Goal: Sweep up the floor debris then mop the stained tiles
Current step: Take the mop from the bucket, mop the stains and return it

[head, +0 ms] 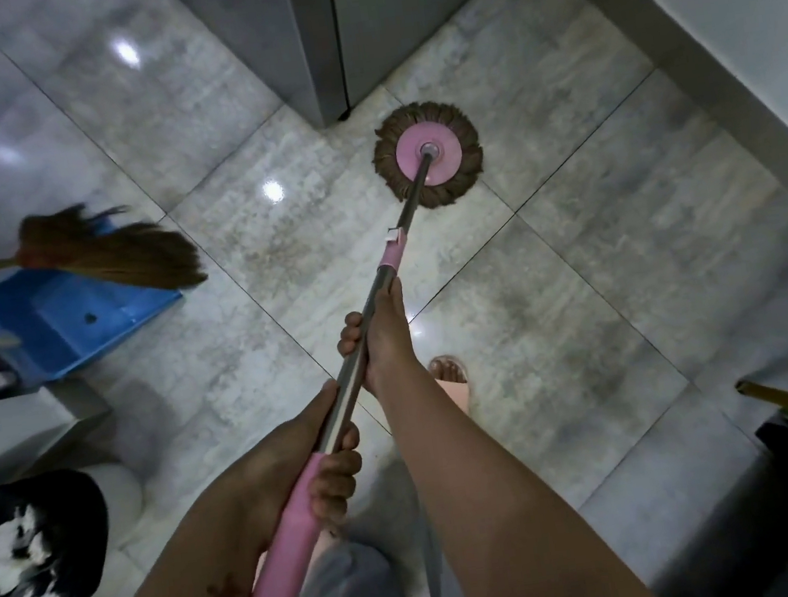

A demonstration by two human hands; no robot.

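i have both hands curled round the mop pole (408, 213): right hand (379, 337) further down the steel, left hand (328, 462) at the pink grip, spaced for leverage. the mop head (428, 156) lies flat on the tile just below the grey cabinet (277, 38) corner. the broom (115, 254) and dustpan (69, 321) sit well left of the cabinet, so i judge the sweeping done.
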